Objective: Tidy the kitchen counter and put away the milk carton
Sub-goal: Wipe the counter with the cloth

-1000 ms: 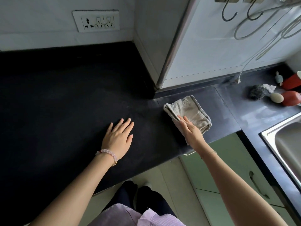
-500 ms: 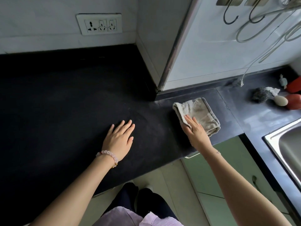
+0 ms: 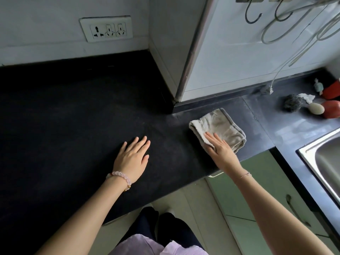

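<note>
Head view: left hand (image 3: 131, 159) flat on table (image 3: 73, 116), grip apart, empty. Right hand (image 3: 220, 151) presses folded cloth (image 3: 224, 124), fingers straight, near table front edge. Milk carton not in view. Risk: wipe toward edge drags cloth off.

The person wears a pink bead bracelet (image 3: 120, 176), a thin chain (image 3: 245, 174), a lilac top (image 3: 139, 244), dark trousers (image 3: 165, 225)

dim daylight from right, dark counter (image 3: 73, 111) underexposed, wide-angle edge warping
</note>
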Available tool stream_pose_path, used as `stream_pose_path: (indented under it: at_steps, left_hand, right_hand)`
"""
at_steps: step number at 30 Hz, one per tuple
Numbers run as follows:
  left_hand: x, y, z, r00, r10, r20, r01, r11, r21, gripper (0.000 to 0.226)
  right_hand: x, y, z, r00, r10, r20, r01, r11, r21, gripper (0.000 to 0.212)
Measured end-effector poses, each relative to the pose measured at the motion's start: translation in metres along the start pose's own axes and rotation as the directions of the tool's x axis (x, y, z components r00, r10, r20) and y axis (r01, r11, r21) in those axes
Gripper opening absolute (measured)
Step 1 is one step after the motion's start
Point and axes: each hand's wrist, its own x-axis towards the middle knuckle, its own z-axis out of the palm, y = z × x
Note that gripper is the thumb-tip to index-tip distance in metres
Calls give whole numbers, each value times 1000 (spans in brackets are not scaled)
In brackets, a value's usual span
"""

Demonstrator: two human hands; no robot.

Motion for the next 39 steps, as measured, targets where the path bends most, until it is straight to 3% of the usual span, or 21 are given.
stream_pose_path:
  at_steps: [3, 5, 7, 11, 14, 18, 21, 26, 30, 34, 37, 39]
  left_hand:
    - [1, 1, -1, 1000, -3, 13, 3, 1000, -3, 49]
    - [2, 2, -1, 1000, -15, 19, 15, 1000, -16, 48]
    - [0, 3, 0, 1000, -17, 9, 17, 1000, -16, 48]
    - [0, 1, -2, 1000, -8, 20, 8, 1000, 8, 48]
    - [1, 1, -4, 999, -8, 33, 7, 1000, 5, 48]
    - [1, 4, -5, 999, -19, 44, 20, 1000, -14, 48]
    - [2, 6, -7, 998, -24, 57, 25, 1000, -20, 48]
    - [1, 5, -9, 997, -20, 73, 20, 1000, 8, 49]
    - [2, 4, -12, 996, -25, 89, 24, 1000, 11, 48]
    - [2, 5, -12, 994, -27, 107, 25, 1000, 16, 48]
    - [2, 6, -11, 993, -28, 111, 26, 1000, 18, 49]
    - [1, 5, -11, 994, -29, 107, 28, 1000, 13, 49]
  right_hand:
    - [20, 7, -15, 981, 189, -36, -185, 978, 97, 47]
    - [29, -6, -9, 977, 204, -57, -198, 975, 97, 47]
    - [30, -26, 4, 987, 150, -61, -144, 985, 93, 47]
    - [5, -62, 34, 995, -92, -40, 92, 996, 13, 47]
    - [-10, -41, 27, 990, -140, -2, 140, 989, -39, 46]
    - [8, 3, 0, 996, 61, -62, -61, 998, -3, 45]
    - [34, -11, -4, 982, 171, -76, -170, 985, 21, 47]
    - [24, -58, 25, 1000, -4, -18, 3, 1000, -8, 50]
    - [-22, -46, 27, 992, -126, 27, 128, 989, -75, 54]
    - [-6, -1, 7, 1000, 14, -2, -14, 998, -65, 48]
    - [27, -7, 2, 989, 141, -37, -141, 990, -11, 48]
    - [39, -23, 7, 987, 150, -49, -151, 988, -12, 49]
